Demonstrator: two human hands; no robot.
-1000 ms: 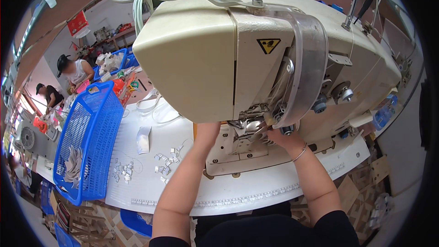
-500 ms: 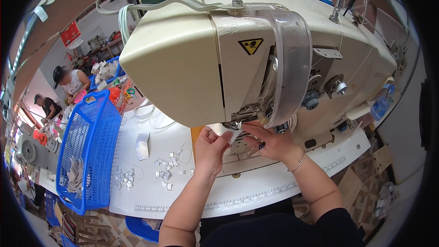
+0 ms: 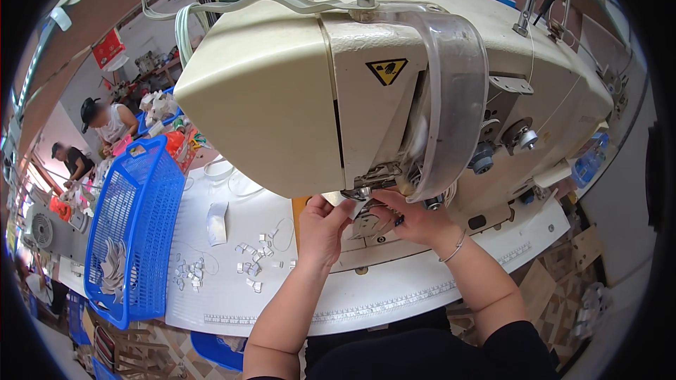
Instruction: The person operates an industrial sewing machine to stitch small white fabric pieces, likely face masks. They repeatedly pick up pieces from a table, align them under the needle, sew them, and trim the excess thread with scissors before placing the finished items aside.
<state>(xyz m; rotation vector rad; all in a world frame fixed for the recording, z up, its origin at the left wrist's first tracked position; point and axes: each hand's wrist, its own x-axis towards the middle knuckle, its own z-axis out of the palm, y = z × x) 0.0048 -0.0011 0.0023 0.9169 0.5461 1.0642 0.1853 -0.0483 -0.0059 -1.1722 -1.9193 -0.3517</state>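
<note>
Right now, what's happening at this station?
A person sits at a cream industrial sewing machine, both hands up under its head by the needle. The left hand and right hand pinch a small pale piece between them at the presser foot. Small white pieces lie scattered on the white table, and a blue basket stands at the left. Other people work in the background.

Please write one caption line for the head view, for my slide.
Both hands, left and right, work under a sewing machine beside a blue basket.
</note>
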